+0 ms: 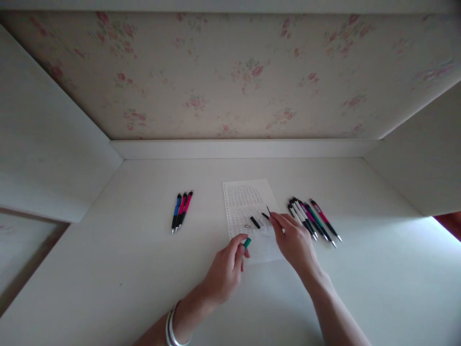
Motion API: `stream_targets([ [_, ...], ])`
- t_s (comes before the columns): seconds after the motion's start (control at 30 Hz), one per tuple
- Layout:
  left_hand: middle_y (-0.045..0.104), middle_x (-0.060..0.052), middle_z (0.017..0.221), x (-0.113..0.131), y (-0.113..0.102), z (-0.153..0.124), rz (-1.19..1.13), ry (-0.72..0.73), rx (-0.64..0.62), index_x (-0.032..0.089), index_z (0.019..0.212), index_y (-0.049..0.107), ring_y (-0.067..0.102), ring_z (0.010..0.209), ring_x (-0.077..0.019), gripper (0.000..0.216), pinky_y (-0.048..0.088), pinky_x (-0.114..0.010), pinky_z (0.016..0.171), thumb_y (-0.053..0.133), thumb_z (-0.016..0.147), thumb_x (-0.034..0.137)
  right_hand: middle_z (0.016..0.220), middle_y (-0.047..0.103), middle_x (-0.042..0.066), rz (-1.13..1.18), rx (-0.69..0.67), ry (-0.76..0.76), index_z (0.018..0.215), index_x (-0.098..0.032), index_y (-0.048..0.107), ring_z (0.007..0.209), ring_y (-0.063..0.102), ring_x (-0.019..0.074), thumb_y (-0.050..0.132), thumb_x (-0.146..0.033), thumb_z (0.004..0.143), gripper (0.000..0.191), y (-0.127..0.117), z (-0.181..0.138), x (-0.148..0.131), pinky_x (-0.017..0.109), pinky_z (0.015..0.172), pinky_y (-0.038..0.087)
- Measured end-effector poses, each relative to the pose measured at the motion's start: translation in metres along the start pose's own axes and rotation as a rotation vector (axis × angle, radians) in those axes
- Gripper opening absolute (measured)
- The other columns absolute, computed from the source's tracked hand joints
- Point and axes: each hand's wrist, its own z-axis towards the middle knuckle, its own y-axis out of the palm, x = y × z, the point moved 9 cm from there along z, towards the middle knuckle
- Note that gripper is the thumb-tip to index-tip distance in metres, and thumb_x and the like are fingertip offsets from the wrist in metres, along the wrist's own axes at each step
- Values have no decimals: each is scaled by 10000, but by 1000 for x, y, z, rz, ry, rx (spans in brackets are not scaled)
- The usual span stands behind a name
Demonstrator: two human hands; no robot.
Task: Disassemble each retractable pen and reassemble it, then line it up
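My left hand [227,265] is closed on a green pen barrel [247,243], held over the lower left part of a written sheet of paper [244,194]. Between the fingertips of my right hand [293,238] is a thin dark pen refill [268,210], its end pointing up and away. On the sheet between both hands lie a black pen grip [255,222] and a small silver pen tip [247,226]. Another short black piece [265,216] lies close to my right fingertips, partly covered by them.
To the left, three pens [182,211], one blue and two pink-red, lie side by side on the white desk [144,269]. Several pens [317,221] in white, purple, green and red lie right of the sheet. White panels [43,120] and a floral back wall [216,77] enclose the desk.
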Motion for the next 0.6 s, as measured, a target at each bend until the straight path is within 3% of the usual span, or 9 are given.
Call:
stream_targets([
  [0.13, 642, -26, 868, 2, -1, 0, 24, 14, 12, 211, 1284, 488, 526, 584, -106, 322, 457, -239, 598, 320, 1037, 331, 957, 757, 68, -180, -40, -42, 1046, -208, 706, 765, 711, 212, 486, -304, 978, 250, 12, -4, -6, 285, 626, 471],
  [0.37, 648, -23, 856, 5, -2, 0, 47, 12, 13, 201, 1260, 498, 532, 581, -108, 306, 464, -238, 599, 334, 1033, 324, 858, 765, 51, -212, -112, -92, 924, -230, 726, 796, 703, 204, 502, -250, 970, 230, 22, -7, -11, 257, 622, 441],
  [0.5, 662, -19, 868, 5, -2, 0, 60, 6, 9, 204, 1255, 496, 531, 569, -103, 292, 470, -235, 597, 349, 1030, 318, 859, 764, 63, -163, -114, -45, 918, -228, 735, 789, 702, 221, 494, -263, 962, 248, 19, -7, -9, 280, 638, 452],
  [0.6, 678, -15, 872, 5, -3, 0, 63, 10, 16, 209, 1245, 505, 550, 578, -106, 275, 486, -235, 606, 376, 1025, 313, 871, 755, 82, 47, -65, 103, 943, -205, 732, 771, 696, 223, 511, -339, 949, 258, 10, -8, -2, 301, 673, 478],
])
